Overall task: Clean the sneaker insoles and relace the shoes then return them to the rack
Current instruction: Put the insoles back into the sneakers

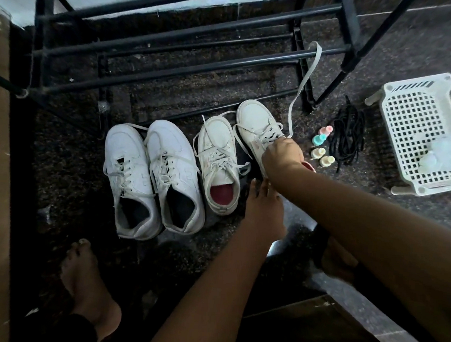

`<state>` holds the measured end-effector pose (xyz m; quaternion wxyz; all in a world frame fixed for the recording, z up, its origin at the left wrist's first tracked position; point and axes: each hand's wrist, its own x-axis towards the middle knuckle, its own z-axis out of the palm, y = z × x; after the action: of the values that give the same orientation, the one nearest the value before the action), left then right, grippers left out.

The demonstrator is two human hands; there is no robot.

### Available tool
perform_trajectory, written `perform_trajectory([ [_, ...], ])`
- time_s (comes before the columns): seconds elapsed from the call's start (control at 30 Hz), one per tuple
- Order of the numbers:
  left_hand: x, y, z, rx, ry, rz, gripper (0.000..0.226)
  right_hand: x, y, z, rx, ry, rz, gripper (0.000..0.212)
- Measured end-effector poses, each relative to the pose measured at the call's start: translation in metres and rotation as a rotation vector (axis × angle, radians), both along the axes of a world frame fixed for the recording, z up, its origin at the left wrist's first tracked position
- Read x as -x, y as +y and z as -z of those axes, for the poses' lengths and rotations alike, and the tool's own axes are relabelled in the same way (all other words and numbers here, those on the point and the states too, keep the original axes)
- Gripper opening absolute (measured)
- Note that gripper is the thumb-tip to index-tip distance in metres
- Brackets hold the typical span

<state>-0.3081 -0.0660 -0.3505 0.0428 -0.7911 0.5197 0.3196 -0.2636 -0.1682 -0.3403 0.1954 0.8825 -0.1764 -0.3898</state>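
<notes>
The rightmost white sneaker (257,125) stands on the floor (67,159), toe pointing away from you, directly under your right hand (283,153). That hand is curled into a fist over the sneaker's tongue and pinches its grey-white lace (302,88), which rises from the fist and away from you, its end showing in front of a bar of the black shoe rack (175,37). Your left hand (263,211) lies just nearer to you than the right one, fingers reaching toward the sneaker's heel; their tips are hidden under your right forearm, so you cannot tell whether they grip anything.

Just left of your hands sits the matching sneaker (217,154), showing a red insole (224,193). Further left stands a pair of larger white sneakers (154,176), laced. To the right of your right hand are four small bottles (319,153), then a bundle of black laces (348,139), then a white plastic basket (415,117).
</notes>
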Motion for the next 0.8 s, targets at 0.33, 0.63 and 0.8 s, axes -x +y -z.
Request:
perform_trajectory([
  [0.33,-0.002,-0.004,0.006,0.054,0.107,-0.043,0.074,0.054,-0.027,-0.011,-0.337,-0.644,0.335,0.022],
  [0.63,-0.015,-0.001,0.001,0.089,0.142,-0.030,0.061,0.066,-0.025,-0.007,-0.368,-0.772,0.336,0.025],
  [0.8,-0.034,-0.013,-0.002,0.689,0.121,-0.592,0.025,0.045,-0.027,-0.006,-0.350,-0.617,0.501,0.023],
])
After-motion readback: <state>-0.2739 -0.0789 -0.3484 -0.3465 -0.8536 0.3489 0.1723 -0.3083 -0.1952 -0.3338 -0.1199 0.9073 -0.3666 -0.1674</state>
